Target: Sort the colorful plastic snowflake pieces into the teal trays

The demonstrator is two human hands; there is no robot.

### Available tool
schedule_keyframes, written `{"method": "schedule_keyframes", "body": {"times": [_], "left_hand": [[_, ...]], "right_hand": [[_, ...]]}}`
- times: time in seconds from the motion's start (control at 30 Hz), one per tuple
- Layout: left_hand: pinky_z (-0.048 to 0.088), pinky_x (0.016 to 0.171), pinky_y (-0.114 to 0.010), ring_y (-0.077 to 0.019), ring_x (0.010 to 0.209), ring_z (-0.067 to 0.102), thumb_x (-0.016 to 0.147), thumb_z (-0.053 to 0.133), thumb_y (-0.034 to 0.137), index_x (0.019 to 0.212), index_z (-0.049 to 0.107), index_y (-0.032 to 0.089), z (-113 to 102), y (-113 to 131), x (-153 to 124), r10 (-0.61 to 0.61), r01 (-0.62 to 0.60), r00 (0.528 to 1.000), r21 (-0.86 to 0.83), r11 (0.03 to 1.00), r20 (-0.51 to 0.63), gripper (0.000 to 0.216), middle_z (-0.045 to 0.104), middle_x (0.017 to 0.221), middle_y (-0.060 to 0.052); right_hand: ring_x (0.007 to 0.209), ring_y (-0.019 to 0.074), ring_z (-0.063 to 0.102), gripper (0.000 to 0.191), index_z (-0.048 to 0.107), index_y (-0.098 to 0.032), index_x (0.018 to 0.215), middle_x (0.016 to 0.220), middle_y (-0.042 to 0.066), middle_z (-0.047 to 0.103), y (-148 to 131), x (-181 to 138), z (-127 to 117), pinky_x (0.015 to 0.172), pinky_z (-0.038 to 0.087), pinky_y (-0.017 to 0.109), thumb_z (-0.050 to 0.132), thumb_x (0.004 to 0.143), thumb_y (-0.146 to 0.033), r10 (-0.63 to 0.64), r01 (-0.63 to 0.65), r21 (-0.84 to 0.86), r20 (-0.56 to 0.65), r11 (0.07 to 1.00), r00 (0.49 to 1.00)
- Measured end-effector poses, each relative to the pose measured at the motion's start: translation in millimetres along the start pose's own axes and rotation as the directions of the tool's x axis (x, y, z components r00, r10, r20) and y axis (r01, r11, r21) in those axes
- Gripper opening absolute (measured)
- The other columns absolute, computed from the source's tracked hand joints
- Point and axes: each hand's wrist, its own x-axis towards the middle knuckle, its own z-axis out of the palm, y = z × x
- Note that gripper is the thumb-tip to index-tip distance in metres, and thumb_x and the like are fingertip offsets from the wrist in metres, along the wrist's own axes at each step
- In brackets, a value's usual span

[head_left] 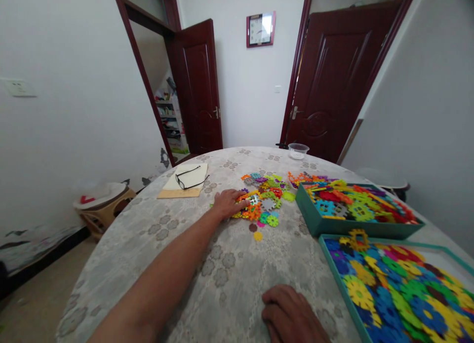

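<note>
My left hand [226, 205] reaches forward over a loose heap of colourful plastic gear pieces [276, 191]. Its fingers are stretched out and touch the near left side of the heap, beside a pale square-holed piece [254, 200]. Some pieces under the fingers are hidden. Close to me, my right hand [291, 313] rests on the patterned tablecloth [237, 264], its fingers loosely bent and a little apart, with nothing seen in them. A yellow disc [258, 236] and a brown disc [253, 228] lie at the heap's near edge.
At right, a dark green box [307, 217] is full of mixed pieces. Nearer me, a shallow teal tray [342, 288] holds flower-like discs. Black glasses [181, 182] lie on a notebook [168, 191] at left. A clear bowl [298, 150] stands at the far edge.
</note>
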Motion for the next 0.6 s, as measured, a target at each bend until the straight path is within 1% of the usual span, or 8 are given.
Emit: {"method": "schedule_keyframes", "body": {"times": [0.13,0.23,0.3,0.37,0.43,0.5,0.53,0.6], "left_hand": [[0.036,0.114,-0.056,-0.0329,0.135,0.053,0.092,0.043,0.079,0.138,0.063,0.041,3,31,-38,-0.03,0.029,0.999,-0.017,0.999,-0.031,0.063,0.063,0.143,-0.006],[0.032,0.114,-0.062,-0.035,0.135,0.052,0.092,0.043,0.078,0.137,0.063,0.04,7,56,-60,-0.106,0.105,0.994,-0.018,0.994,-0.041,0.062,0.062,0.143,-0.007],[0.03,0.114,-0.065,-0.0366,0.135,0.051,0.092,0.043,0.077,0.138,0.063,0.039,10,73,-73,-0.164,0.163,0.986,-0.014,0.987,-0.045,0.063,0.061,0.144,-0.008],[0.029,0.114,-0.068,-0.0382,0.135,0.05,0.092,0.044,0.077,0.139,0.062,0.038,12,90,-84,-0.205,0.205,0.977,-0.012,0.979,-0.052,0.063,0.06,0.145,-0.01],[0.029,0.112,-0.07,-0.0392,0.134,0.05,0.092,0.045,0.076,0.139,0.062,0.038,14,107,-96,-0.238,0.238,0.969,-0.017,0.971,-0.064,0.064,0.06,0.145,-0.011],[0.032,0.11,-0.07,-0.0396,0.133,0.051,0.091,0.045,0.076,0.139,0.061,0.037,14,124,-108,-0.275,0.274,0.959,-0.021,0.961,-0.073,0.064,0.061,0.144,-0.013],[0.033,0.109,-0.07,-0.0396,0.132,0.052,0.092,0.045,0.076,0.14,0.061,0.036,14,131,-114,-0.295,0.295,0.952,-0.02,0.955,-0.076,0.064,0.061,0.143,-0.014],[0.036,0.107,-0.069,-0.0394,0.131,0.053,0.093,0.043,0.073,0.141,0.06,0.035,12,145,-128,-0.326,0.325,0.943,-0.016,0.945,-0.07,0.063,0.062,0.142,-0.015]], "right_hand": [[0.099,0.0212,0.064,0.029,0.063,-0.023,0.096,0.105,0.005,0.068,-12,8,-17,0.087,0.054,0.033,0.054,0.079,-0.001,0.027,-0.029,0.051,0.039,0.998,0.999],[0.104,0.0221,0.06,0.028,0.063,-0.022,0.1,0.109,0.006,0.066,-24,10,-27,0.094,0.05,0.037,0.054,0.081,-0.003,0.09,-0.095,0.074,0.065,0.993,0.994],[0.107,0.0224,0.057,0.028,0.063,-0.022,0.103,0.113,0.006,0.064,-29,11,-31,0.098,0.047,0.039,0.055,0.083,-0.005,0.132,-0.139,0.064,0.105,0.988,0.986],[0.109,0.0223,0.056,0.024,0.063,-0.021,0.103,0.114,0.006,0.064,-30,13,-32,0.099,0.046,0.039,0.057,0.085,-0.008,0.149,-0.155,0.039,0.132,0.987,0.98],[0.106,0.0222,0.056,0.018,0.064,-0.02,0.1,0.109,0.007,0.065,-28,13,-32,0.096,0.045,0.038,0.057,0.085,-0.011,0.143,-0.146,0.008,0.145,0.989,0.979],[0.096,0.0207,0.058,0.014,0.064,-0.02,0.094,0.097,0.006,0.066,-26,14,-35,0.087,0.047,0.035,0.056,0.084,-0.013,0.111,-0.113,0.004,0.132,0.994,0.985],[0.09,0.02,0.058,0.013,0.064,-0.02,0.092,0.092,0.005,0.066,-26,14,-38,0.082,0.047,0.033,0.056,0.083,-0.014,0.082,-0.084,0.015,0.107,0.996,0.991],[0.082,0.0192,0.058,0.014,0.064,-0.019,0.091,0.085,0.005,0.066,-28,14,-49,0.077,0.047,0.032,0.053,0.082,-0.017,0.0,-0.001,0.054,0.014,0.999,1.0]]}}
